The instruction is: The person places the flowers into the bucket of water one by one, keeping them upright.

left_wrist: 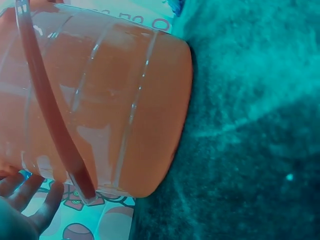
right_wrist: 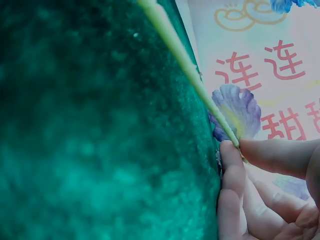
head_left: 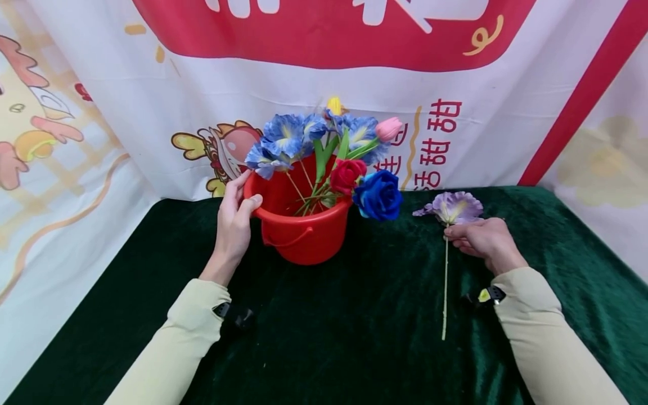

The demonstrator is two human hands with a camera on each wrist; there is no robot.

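Note:
A red bucket stands on the dark green cloth, its handle hanging down the near side. My left hand grips the bucket's left rim, thumb toward the inside. Inside the bucket lean blue irises, a red rose, a blue rose, a pink tulip and a yellow flower. To the right, my right hand pinches a purple iris by its stem just below the bloom. In the right wrist view, thumb and forefinger meet on that stem.
Dark green velvet cloth covers the table. Behind it hangs a white and red printed backdrop, close to the table's far edge and the bucket. The blue rose overhangs the bucket's right rim.

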